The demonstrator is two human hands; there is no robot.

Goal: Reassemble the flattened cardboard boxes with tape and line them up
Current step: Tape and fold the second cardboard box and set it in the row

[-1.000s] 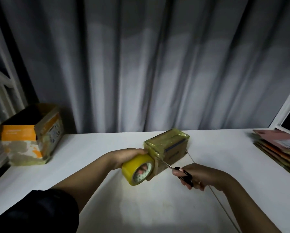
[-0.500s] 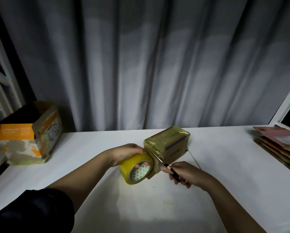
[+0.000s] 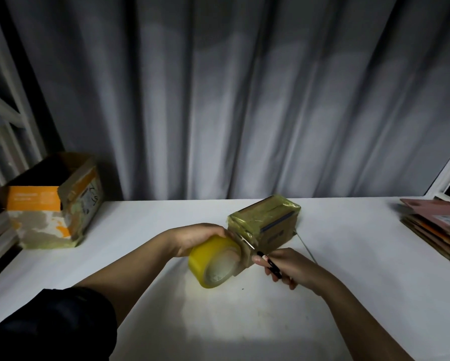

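Left hand (image 3: pixel 200 237) grips the yellow tape roll (image 3: pixel 213 261), fingers curled over its top, roll held against the near end of the small box (image 3: pixel 264 225). Right hand (image 3: pixel 294 267) grips black-handled scissors (image 3: pixel 260 252), blades pointing up-left at the strip of tape between roll and box. Can't tell whether the blades are apart or closed; too small and dim.

Small box sits on the white table (image 3: pixel 349 256), mid-table, slightly right of centre, near the back edge. Top and near end are wrapped in yellowish tape, so it looks squared up and mostly sealed. Judging by the pose, the step in hand is cutting the tape free of the roll.

Progress, as far as visible:
- One bigger box (image 3: pixel 54 201) with orange print stands assembled at the far left of the table, open top, tape patches on its sides.
- Small box is nearly done, pending the cut and probably pressing the loose end down.
- Stack of flat cardboard (image 3: pixel 437 225) lies at the right edge, several sheets, untouched.

So roughly two boxes up, a pile left. The two boxes are well apart, not in a row yet. Thin line runs across the table behind the right hand; can't tell what it is.
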